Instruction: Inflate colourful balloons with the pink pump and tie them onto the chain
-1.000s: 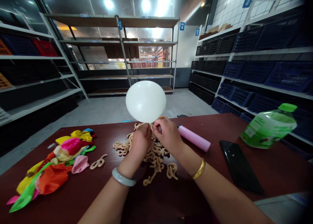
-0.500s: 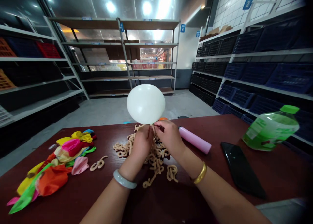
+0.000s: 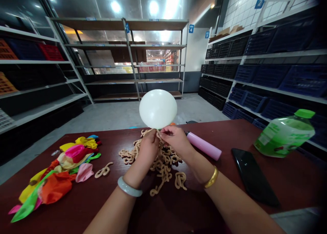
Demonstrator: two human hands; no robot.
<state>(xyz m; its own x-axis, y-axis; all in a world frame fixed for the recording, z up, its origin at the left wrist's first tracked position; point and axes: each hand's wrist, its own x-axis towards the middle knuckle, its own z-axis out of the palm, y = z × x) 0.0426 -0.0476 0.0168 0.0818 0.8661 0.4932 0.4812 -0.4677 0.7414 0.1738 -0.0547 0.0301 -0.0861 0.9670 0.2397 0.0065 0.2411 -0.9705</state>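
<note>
A round white inflated balloon (image 3: 158, 108) stands above my fingertips near the table's far edge. My left hand (image 3: 149, 146) is closed at the balloon's lower end, its fingers pressed together; the neck is hidden by the fingers. My right hand (image 3: 176, 140) pinches a short piece of beige string right beside the left fingertips. Under and around both hands lies a tangled pile of beige cord pieces (image 3: 163, 172). One loose beige piece (image 3: 103, 170) rests to the left, next to a heap of deflated coloured balloons (image 3: 57, 186).
On the dark red table (image 3: 102, 206), a pink cylinder (image 3: 204, 146) lies right of my hands. Farther right are a black phone (image 3: 254, 176) and a green-capped bottle (image 3: 284, 135). Shelves (image 3: 158, 80) with crates at the sides stand beyond the table.
The balloon has shifted slightly right and tilted less over the left hand. My right fingers have moved a little, and a loop of beige string now shows at their tips.
</note>
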